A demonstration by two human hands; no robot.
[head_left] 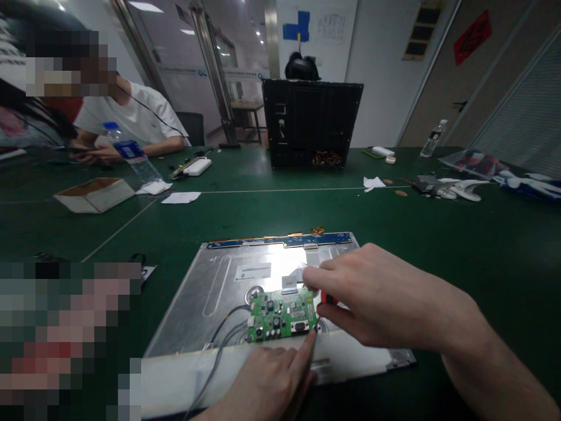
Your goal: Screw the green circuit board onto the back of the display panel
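Observation:
A green circuit board (pixel 280 313) lies on the back of a silver metal display panel (pixel 219 269). My right hand (pixel 372 298) is closed around a red-handled screwdriver (pixel 328 298), its thin shaft slanting down to the board's lower right corner. At that corner rests the outstretched index finger of my left hand (pixel 276 374); its other fingers are curled and I see nothing held in them. Grey cables (pixel 223 345) run from the board's left side down past my left wrist. A pale flat ribbon (pixel 289 285) leaves its top edge. The blue board strip (pixel 280 240) lines the panel's far edge.
Across the green table (pixel 245 213) stands a black monitor housing (pixel 311 123). At left are a paper box (pixel 95 195), a tilted water bottle (pixel 134 155) and a seated person (pixel 135 117). Another bottle (pixel 433 139) and grey-white items (pixel 451 187) lie right. Pixelation hides the lower left.

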